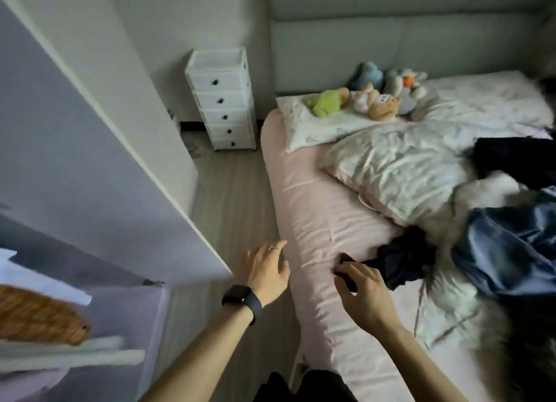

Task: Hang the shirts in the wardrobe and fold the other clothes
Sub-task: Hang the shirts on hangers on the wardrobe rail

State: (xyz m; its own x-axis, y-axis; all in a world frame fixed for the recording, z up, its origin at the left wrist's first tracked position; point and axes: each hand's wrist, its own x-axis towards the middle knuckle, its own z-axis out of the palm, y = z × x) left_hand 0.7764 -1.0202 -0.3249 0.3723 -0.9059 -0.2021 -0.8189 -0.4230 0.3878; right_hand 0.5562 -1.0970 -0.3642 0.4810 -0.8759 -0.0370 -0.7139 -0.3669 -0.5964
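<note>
A dark garment (400,260) lies crumpled on the pink bed sheet (310,209) near the bed's near edge. My right hand (365,296) grips a dark end of it with curled fingers. My left hand (263,270), with a black watch on the wrist, hovers with spread fingers beside the bed edge and holds nothing. To the right lie a blue denim piece (511,248), another dark garment (514,158) and a white fluffy item (463,281). The wardrobe door (99,161) stands open at the left.
Inside the wardrobe at lower left are an orange-brown garment (36,317) and pale clothes (75,353). A white drawer tower (222,100) stands by the wall. Soft toys (367,97) and a crumpled white duvet (415,164) lie on the bed. A strip of wooden floor (231,197) runs between wardrobe and bed.
</note>
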